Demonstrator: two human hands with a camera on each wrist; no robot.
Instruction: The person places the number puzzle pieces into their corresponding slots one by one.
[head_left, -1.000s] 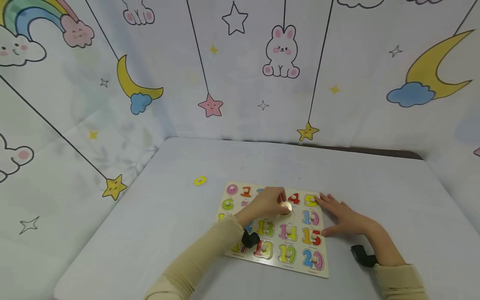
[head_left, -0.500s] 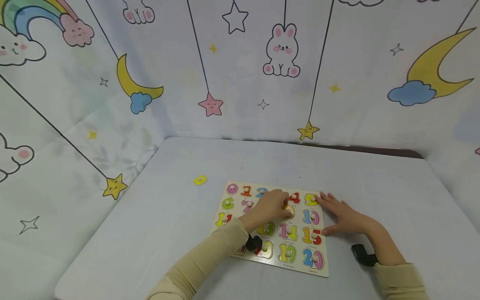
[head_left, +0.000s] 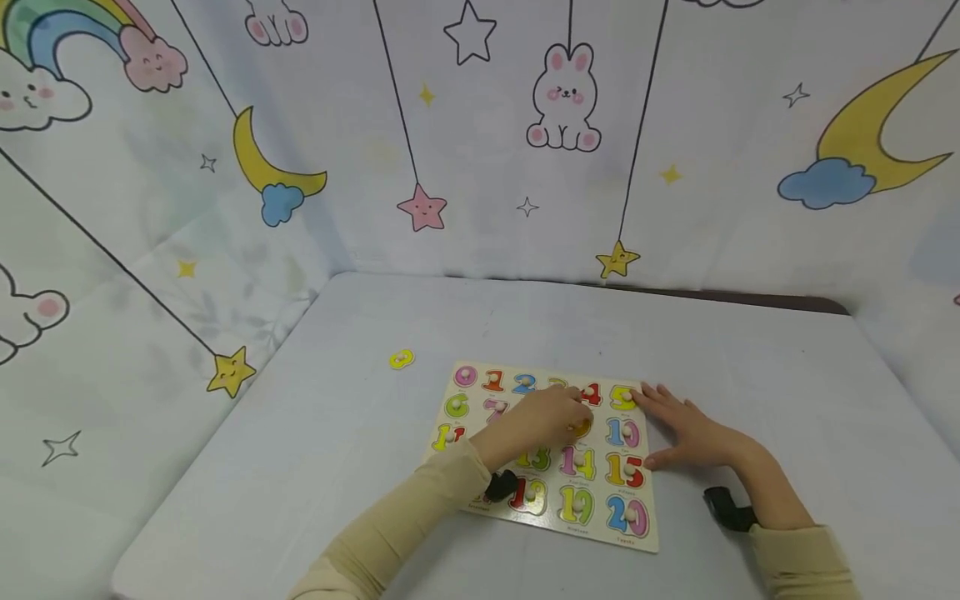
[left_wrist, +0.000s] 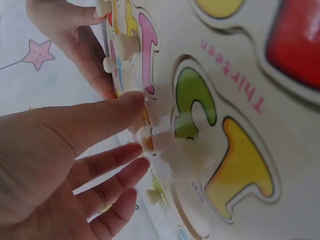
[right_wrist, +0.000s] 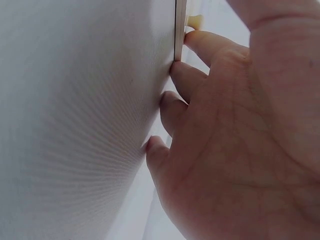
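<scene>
A wooden number puzzle board (head_left: 602, 500) lies on the table, filled with colourful knobbed number pieces. My left hand (head_left: 536, 425) reaches over its middle, thumb and index finger pinching the knob of an orange number piece (left_wrist: 149, 143) at the slot left of the 10. The other fingers of that hand stay spread in the left wrist view. My right hand (head_left: 693, 433) rests against the board's right edge, fingers spread beside the 5 and thumb by the 15. In the right wrist view, fingertips touch the board's side (right_wrist: 180, 35) and the tabletop.
A yellow figure-eight piece (head_left: 401, 359) lies on the white table (head_left: 337, 450), left of the board's far corner. A bare recess (left_wrist: 190, 207) shows beside the thirteen piece (left_wrist: 245, 167). A patterned cloth (head_left: 480, 150) hangs behind the table.
My left hand has shifted slightly right with the orange piece, which was lifted and catching light earlier and is now down at its slot. The right hand has stayed in place.
</scene>
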